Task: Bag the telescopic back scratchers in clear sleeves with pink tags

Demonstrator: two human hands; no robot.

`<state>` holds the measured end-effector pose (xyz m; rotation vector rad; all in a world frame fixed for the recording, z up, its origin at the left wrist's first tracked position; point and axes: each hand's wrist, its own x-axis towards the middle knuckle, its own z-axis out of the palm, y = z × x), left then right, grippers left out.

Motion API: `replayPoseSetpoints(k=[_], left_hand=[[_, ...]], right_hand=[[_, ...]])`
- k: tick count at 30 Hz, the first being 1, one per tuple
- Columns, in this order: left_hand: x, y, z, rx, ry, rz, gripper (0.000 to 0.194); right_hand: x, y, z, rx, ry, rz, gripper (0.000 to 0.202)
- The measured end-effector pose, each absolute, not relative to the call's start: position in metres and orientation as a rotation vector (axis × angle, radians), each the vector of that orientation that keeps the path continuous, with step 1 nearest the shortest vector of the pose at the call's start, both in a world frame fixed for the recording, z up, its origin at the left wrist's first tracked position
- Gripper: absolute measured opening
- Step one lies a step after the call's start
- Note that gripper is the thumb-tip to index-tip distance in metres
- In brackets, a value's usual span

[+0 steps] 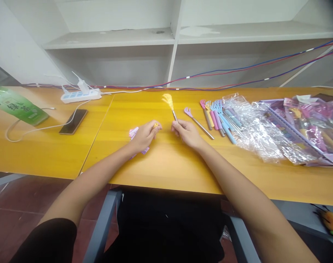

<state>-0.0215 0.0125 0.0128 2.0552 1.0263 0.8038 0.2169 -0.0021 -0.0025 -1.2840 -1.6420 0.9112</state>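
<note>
My right hand [186, 132] is closed around the metal rod of a yellow claw-headed stick [168, 100], its claw pointing up and away. To the left, my left hand [146, 135] is closed on a yellow handle [155, 125], of which only the end shows. Purple-and-white cards [133, 132] lie partly hidden under my left hand. Just right of my right hand, a purple claw stick with a bare metal rod [199, 123] rests on the table. Farther right is a row of pink, yellow and blue claw sticks [217, 115].
Clear plastic wrappers [261, 128] and a purple box [295, 131] of wrapped sticks are at the right. A phone [74, 121], a power strip [80, 95] and a green package [16, 106] lie left on the table [166, 168]. Cables run along the back.
</note>
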Motion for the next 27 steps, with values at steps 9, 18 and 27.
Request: replayPoseSetpoints(k=[9,18,27], left_hand=[[-0.024,0.008,0.02,2.226,1.003,0.758,0.034],[-0.025,0.018,0.013,2.369,0.992,0.606,0.044],[-0.025,0.018,0.009,2.42,0.959,0.612,0.046]], right_hand=[[0.224,0.001,-0.003,-1.201,-1.328,0.939,0.067],[0.226,0.008,-0.001,-0.954,-0.976,1.054,0.054],[0.231,0.01,0.0,-0.89,-0.95,1.039,0.053]])
